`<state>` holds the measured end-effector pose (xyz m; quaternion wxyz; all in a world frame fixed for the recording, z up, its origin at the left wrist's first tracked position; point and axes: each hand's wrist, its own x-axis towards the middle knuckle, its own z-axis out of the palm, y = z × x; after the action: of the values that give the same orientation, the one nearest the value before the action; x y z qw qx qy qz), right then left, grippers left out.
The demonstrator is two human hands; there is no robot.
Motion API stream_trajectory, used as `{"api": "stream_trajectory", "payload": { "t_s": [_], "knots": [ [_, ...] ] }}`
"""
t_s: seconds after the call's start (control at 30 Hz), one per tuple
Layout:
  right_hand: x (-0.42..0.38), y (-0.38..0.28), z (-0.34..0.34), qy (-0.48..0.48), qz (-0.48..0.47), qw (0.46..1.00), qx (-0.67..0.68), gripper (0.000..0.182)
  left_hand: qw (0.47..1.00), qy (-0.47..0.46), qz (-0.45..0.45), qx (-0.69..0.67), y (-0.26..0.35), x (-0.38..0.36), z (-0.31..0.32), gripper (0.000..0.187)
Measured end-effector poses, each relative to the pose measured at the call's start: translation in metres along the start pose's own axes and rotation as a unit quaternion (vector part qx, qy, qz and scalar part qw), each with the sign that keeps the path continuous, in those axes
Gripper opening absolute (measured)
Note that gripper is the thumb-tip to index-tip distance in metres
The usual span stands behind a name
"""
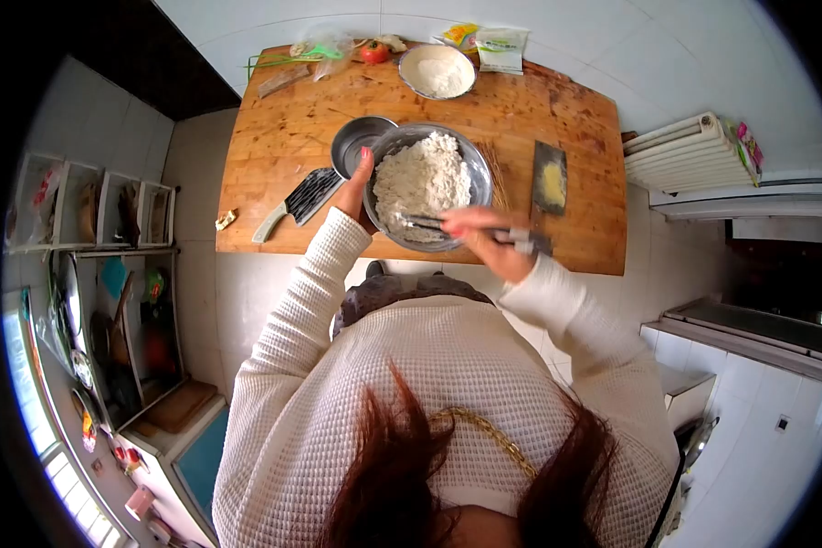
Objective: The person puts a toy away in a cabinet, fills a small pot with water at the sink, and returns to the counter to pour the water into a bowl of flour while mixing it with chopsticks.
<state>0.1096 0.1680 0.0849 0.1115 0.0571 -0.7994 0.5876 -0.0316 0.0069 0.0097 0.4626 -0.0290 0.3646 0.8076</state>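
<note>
Holding the rim of a metal bowl of flour [426, 183], left hand [355, 190] has fingers curled on its edge. Right hand [484, 239]: fingers closed around chopsticks [429, 223] dipping into the flour. Bowl sits mid wooden surface [274, 137]; cleaver [300, 201] lies just left, small empty bowl [354, 142] behind.

Bare wooden table [274, 146] lies left of the small empty bowl [354, 142]; a cleaver [306, 196] blocks the near-left; another cleaver [548, 187] crowds the flour bowl [426, 183] on its right.
</note>
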Motion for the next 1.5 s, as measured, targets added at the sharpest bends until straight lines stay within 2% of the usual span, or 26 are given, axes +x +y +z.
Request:
{"api": "stream_trajectory", "payload": {
  "t_s": [0.03, 0.1, 0.23, 0.4, 0.6, 0.7, 0.83, 0.87, 0.9, 1.0, 1.03, 1.1, 1.17, 1.2, 1.27, 1.3, 1.37, 1.43, 1.5],
  "knots": [
    [0.009, 0.015, -0.008, -0.012, 0.020, 0.998, 0.051, 0.015, 1.000, -0.001, -0.007, 0.019, 0.000, 0.000, 0.001, 0.076],
    [0.019, 0.031, -0.028, 0.078, 0.111, 0.979, 0.153, 0.023, 1.000, 0.007, 0.001, 0.026, -0.005, 0.001, -0.003, 0.076],
    [0.013, 0.010, -0.064, 0.114, 0.103, 0.986, 0.062, 0.029, 0.999, 0.014, 0.039, 0.024, -0.003, -0.004, 0.001, 0.073],
    [-0.003, 0.005, -0.039, 0.080, 0.183, 0.978, 0.062, 0.030, 0.999, 0.024, 0.031, 0.009, -0.003, -0.004, 0.005, 0.071],
    [0.018, -0.008, -0.012, 0.183, 0.166, 0.953, 0.174, 0.034, 1.000, 0.020, -0.001, 0.009, -0.006, -0.009, 0.019, 0.070],
    [0.009, 0.008, -0.015, 0.166, 0.208, 0.946, 0.187, 0.034, 1.000, 0.008, 0.010, 0.012, -0.006, -0.009, 0.020, 0.070],
    [-0.004, 0.004, -0.057, 0.179, 0.186, 0.964, 0.068, 0.034, 0.999, 0.012, 0.026, 0.026, -0.006, -0.007, 0.007, 0.070],
    [-0.005, -0.002, -0.061, 0.187, 0.168, 0.964, 0.083, 0.027, 1.000, 0.002, 0.021, 0.015, -0.004, -0.008, 0.006, 0.071],
    [-0.009, 0.002, -0.062, 0.188, 0.168, 0.964, 0.083, 0.027, 1.000, -0.008, 0.015, 0.005, -0.001, -0.009, 0.008, 0.071],
    [-0.015, 0.005, -0.049, 0.049, -0.037, 0.994, -0.088, 0.008, 1.000, 0.005, 0.013, 0.023, 0.002, -0.011, 0.015, 0.072],
    [-0.014, -0.009, -0.043, -0.021, -0.011, 0.989, -0.144, 0.008, 1.000, 0.013, 0.006, 0.025, 0.002, -0.011, 0.016, 0.071],
    [0.000, -0.016, -0.027, -0.071, -0.065, 0.993, -0.073, 0.010, 0.999, -0.010, -0.018, 0.032, 0.000, -0.004, 0.012, 0.070],
    [0.018, -0.009, -0.030, -0.174, 0.057, 0.983, -0.003, 0.014, 0.998, -0.035, -0.045, 0.039, -0.004, -0.003, 0.013, 0.069],
    [0.028, -0.006, -0.028, -0.125, 0.069, 0.982, 0.125, 0.015, 0.995, -0.057, -0.065, 0.049, -0.004, -0.003, 0.015, 0.068],
    [0.049, 0.000, -0.040, -0.054, 0.144, 0.973, 0.172, 0.018, 0.989, -0.075, -0.098, 0.086, -0.002, -0.008, 0.025, 0.067],
    [0.059, -0.001, -0.050, -0.026, 0.169, 0.977, 0.128, 0.022, 0.989, -0.076, -0.097, 0.087, -0.002, -0.006, 0.023, 0.067],
    [0.062, 0.015, -0.075, 0.054, 0.178, 0.973, 0.135, 0.025, 0.989, -0.036, -0.099, 0.106, -0.002, -0.005, 0.014, 0.067],
    [0.051, 0.015, -0.090, 0.071, 0.155, 0.980, 0.104, 0.025, 0.993, -0.060, -0.079, 0.068, 0.003, -0.013, 0.013, 0.068],
    [0.032, 0.016, -0.086, 0.090, 0.147, 0.980, 0.097, 0.023, 0.999, -0.018, -0.041, 0.024, 0.002, -0.011, 0.002, 0.069]
  ]
}}
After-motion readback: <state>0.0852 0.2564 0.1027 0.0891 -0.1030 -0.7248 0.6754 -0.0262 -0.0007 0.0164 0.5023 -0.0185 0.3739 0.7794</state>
